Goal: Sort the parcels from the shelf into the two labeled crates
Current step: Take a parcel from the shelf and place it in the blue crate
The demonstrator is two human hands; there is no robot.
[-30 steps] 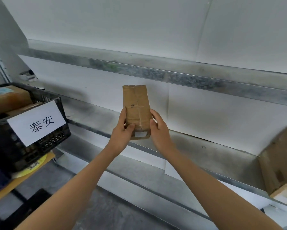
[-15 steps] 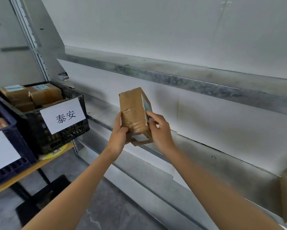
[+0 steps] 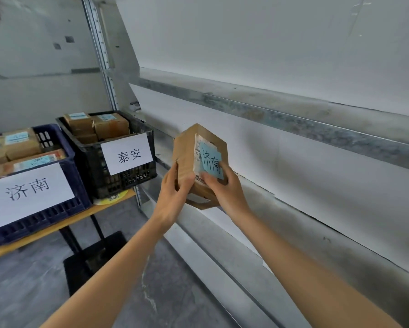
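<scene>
Metal shelf [image 3: 317, 245] runs behind the hands; left hand [image 3: 175, 188] and right hand [image 3: 224, 188] grip one cardboard parcel [image 3: 186, 157], noted 济南; blue crate [image 3: 80, 185] and black crate [image 3: 94, 166], to their left, already hold parcels; this parcel probably awaits the blue crate.

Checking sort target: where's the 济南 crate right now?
Head view, far left: the blue 济南 crate sits on the wooden table, just left of the black 泰安 crate and well left of the held parcel.
</scene>
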